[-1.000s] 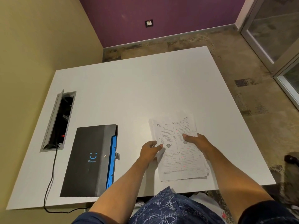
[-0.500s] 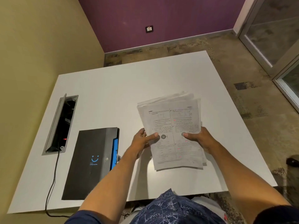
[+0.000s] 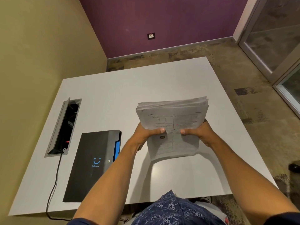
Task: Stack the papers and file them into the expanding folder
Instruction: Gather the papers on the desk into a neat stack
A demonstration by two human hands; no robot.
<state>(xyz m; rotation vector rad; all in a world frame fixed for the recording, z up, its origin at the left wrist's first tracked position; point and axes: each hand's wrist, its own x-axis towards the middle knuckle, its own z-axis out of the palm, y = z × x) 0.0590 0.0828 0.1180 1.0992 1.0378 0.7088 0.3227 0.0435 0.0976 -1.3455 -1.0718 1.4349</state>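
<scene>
A thick stack of printed papers [image 3: 172, 117] is held up off the white table [image 3: 113, 98], tilted toward me, its top edges fanned and uneven. My left hand [image 3: 146, 133] grips the stack's left side, thumb on the front sheet. My right hand [image 3: 199, 132] grips the right side the same way. The black expanding folder [image 3: 92, 164] lies flat on the table to the left of my left forearm, with a blue smiley logo on its cover and blue pockets showing along its right edge.
An open cable box [image 3: 65, 127] is recessed in the table's left side, and a black cord [image 3: 53, 184] runs from it over the near edge. A yellow wall stands close on the left. Glass doors [image 3: 276, 38] are at the right.
The papers lay flat on the table a second ago. Both hands have lifted the whole stack and raised it upright, tilted toward me. The folder has not moved.
</scene>
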